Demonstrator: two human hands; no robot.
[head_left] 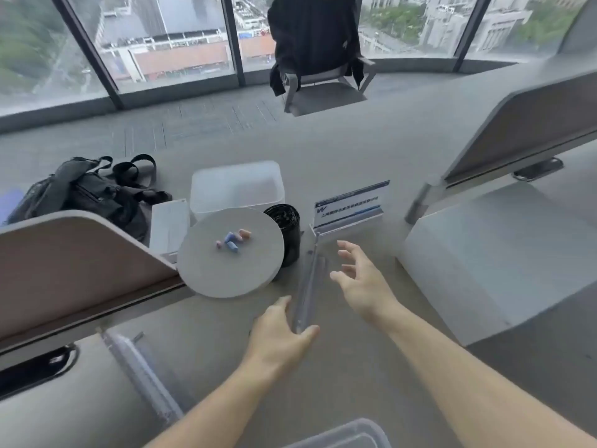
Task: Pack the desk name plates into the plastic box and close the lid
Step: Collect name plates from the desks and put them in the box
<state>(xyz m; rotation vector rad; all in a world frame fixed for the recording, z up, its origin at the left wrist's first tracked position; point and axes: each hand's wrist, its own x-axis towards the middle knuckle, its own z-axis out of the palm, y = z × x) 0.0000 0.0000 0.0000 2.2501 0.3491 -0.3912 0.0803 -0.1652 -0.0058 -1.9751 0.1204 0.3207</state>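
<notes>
Left hand (pixel 284 331) grips the near end of a clear name plate (pixel 308 286) seen edge-on above the desk (pixel 355 367); right hand (pixel 361 279) is open beside it, fingers spread.

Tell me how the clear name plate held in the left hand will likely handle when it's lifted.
The clear name plate looks like thin, rigid acrylic, so it should stay stiff and feel light. Its smooth, glossy faces may be slippery; the left hand grips only its near end. Seen edge-on it is narrow, so it could tip or swing until the right hand steadies it.
</notes>
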